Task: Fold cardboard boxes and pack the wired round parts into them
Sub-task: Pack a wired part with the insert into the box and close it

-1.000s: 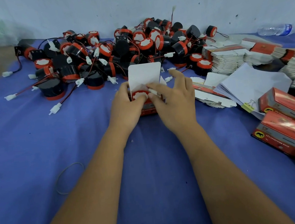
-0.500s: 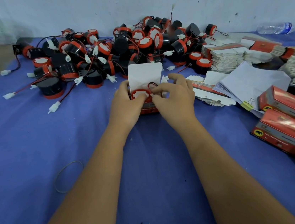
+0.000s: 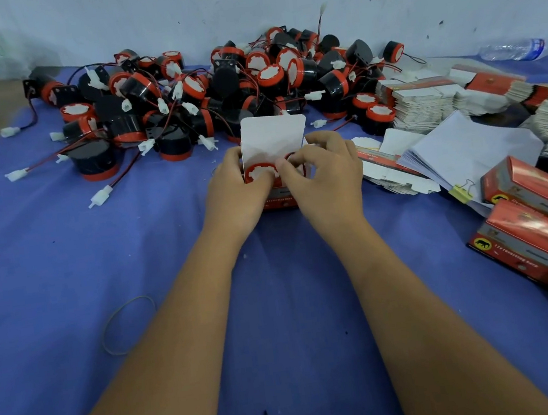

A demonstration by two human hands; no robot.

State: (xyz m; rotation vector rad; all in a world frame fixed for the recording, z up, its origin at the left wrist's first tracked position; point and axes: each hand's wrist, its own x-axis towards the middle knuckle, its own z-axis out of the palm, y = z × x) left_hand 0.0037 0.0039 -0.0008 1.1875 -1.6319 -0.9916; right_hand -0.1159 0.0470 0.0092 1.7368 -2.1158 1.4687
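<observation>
A small red cardboard box point(image 3: 280, 199) stands on the blue cloth at centre, its white lid flap point(image 3: 272, 136) raised. Inside it sits a round black part with a red rim and white top point(image 3: 259, 173). My left hand point(image 3: 234, 191) grips the box's left side. My right hand point(image 3: 325, 175) holds the right side, its fingers pinching the part's red wire at the box opening. A big pile of the same wired round parts point(image 3: 216, 90) lies behind the box.
Flat unfolded boxes point(image 3: 422, 104) and white sheets point(image 3: 465, 149) lie at the right. Closed red boxes point(image 3: 538, 237) sit at the right edge. A rubber band point(image 3: 128, 325) lies at the left, a plastic bottle point(image 3: 512, 49) by the wall.
My right hand's fingers have curled in from the box's far side to its opening, and the white connector by my fingers is now out of sight. My left hand has kept its grip.
</observation>
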